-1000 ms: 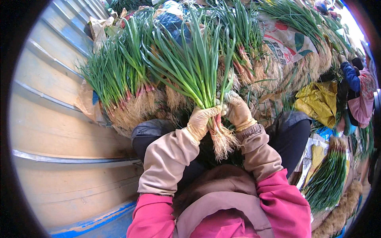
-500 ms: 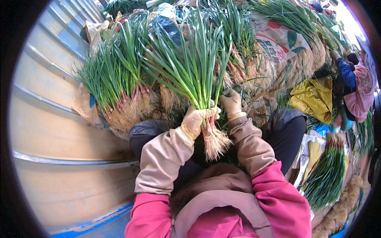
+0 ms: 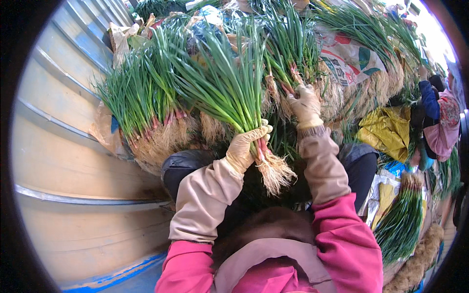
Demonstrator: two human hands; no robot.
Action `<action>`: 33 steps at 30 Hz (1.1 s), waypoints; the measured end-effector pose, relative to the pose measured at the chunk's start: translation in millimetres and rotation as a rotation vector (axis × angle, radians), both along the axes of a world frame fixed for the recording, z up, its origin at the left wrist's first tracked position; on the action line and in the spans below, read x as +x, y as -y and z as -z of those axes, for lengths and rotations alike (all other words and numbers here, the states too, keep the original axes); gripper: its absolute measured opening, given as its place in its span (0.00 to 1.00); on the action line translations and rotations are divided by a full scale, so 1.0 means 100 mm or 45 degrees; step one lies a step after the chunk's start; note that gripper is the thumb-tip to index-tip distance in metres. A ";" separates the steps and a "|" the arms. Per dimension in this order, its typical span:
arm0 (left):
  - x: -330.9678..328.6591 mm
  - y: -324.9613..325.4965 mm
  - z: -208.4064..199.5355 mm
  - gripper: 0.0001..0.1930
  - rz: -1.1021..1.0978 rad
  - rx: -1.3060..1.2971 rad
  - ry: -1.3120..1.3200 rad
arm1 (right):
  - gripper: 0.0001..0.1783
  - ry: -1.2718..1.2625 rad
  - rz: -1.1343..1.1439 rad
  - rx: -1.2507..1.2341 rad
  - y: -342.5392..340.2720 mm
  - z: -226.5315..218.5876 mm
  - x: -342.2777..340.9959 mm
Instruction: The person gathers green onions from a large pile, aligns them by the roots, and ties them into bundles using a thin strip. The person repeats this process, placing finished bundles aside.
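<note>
In front of my body, my gloved left hand point(image 3: 246, 147) is wrapped round a bunch of spring onions point(image 3: 238, 105). Its long green leaves fan up and to the left, and the pale roots hang below my fist. Farther out, my gloved right hand point(image 3: 305, 105) is closed at the pinkish stems of loose spring onions point(image 3: 289, 61) at the near side of the heap. Just how many stems its fingers hold is hidden.
A row of spring onions point(image 3: 161, 105) lies at the left, beside a ribbed metal wall point(image 3: 83, 161). More bundles spread behind, over a printed sack point(image 3: 351, 61). To the right are a yellow bag point(image 3: 386, 129), a bundle laid roots-up point(image 3: 403, 219) and another person point(image 3: 439, 117).
My right hand has moved away from the held bunch, forward and right, to the stems in the heap. The bunch in my left hand has tilted, its leaves leaning farther left.
</note>
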State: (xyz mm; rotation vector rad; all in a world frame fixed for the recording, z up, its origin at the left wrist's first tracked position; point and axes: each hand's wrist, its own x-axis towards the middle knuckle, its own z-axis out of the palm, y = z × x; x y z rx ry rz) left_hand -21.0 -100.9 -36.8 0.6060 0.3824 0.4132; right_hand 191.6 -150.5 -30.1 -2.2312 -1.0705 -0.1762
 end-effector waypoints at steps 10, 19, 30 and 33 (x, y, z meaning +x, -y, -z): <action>0.11 0.13 -0.06 0.11 0.031 0.063 -0.121 | 0.13 -0.633 -0.557 0.547 0.69 0.26 -0.95; -0.08 0.16 0.03 0.10 0.035 -0.038 0.068 | 0.08 -2.181 -0.343 0.884 0.66 0.86 -0.82; -0.24 0.15 -0.07 0.12 0.123 -0.218 0.143 | 0.12 -2.673 -1.170 1.008 0.10 0.51 -0.92; -0.24 0.15 -0.10 0.10 0.236 -0.327 0.259 | 0.14 -2.734 -1.132 1.104 0.15 0.51 -1.02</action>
